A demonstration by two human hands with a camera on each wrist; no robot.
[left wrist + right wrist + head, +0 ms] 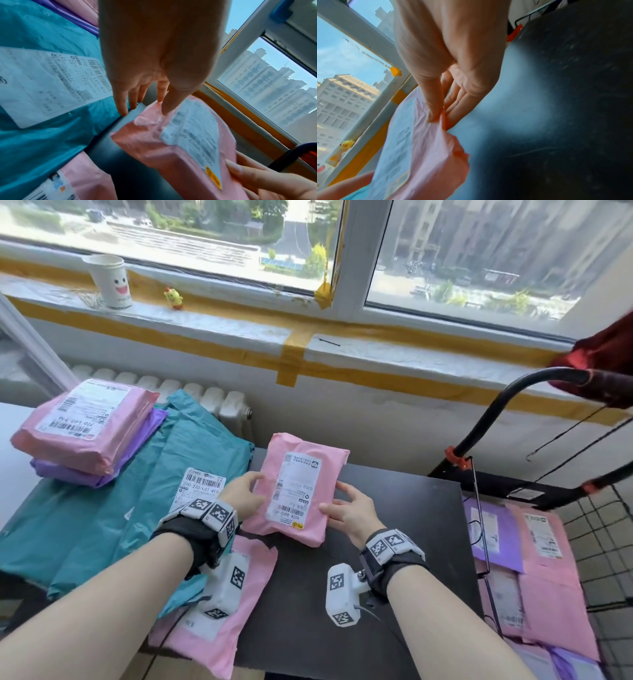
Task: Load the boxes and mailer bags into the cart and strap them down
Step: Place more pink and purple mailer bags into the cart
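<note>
Since both hands have it by its long sides, the pink mailer (295, 491) rides clear above the black desk (394, 529), label up, near the middle of the desk. Left hand (244, 495) has thumb on top and fingers curled under the left edge; right hand (349, 513) pinches the right edge, film bunching between thumb and fingers (436, 108). By its look the bag is light, soft and slick, with a firm block inside, though blur hides what. Grip the padded body, not the loose flap. Nearest on the desk's front edge lies another pink bag (219, 611); a teal bag (113, 508) covers the left side, a pink and purple stack (82, 429) on its far corner. Right of the desk, the cart (599, 542) already holds flat mailers.
</note>
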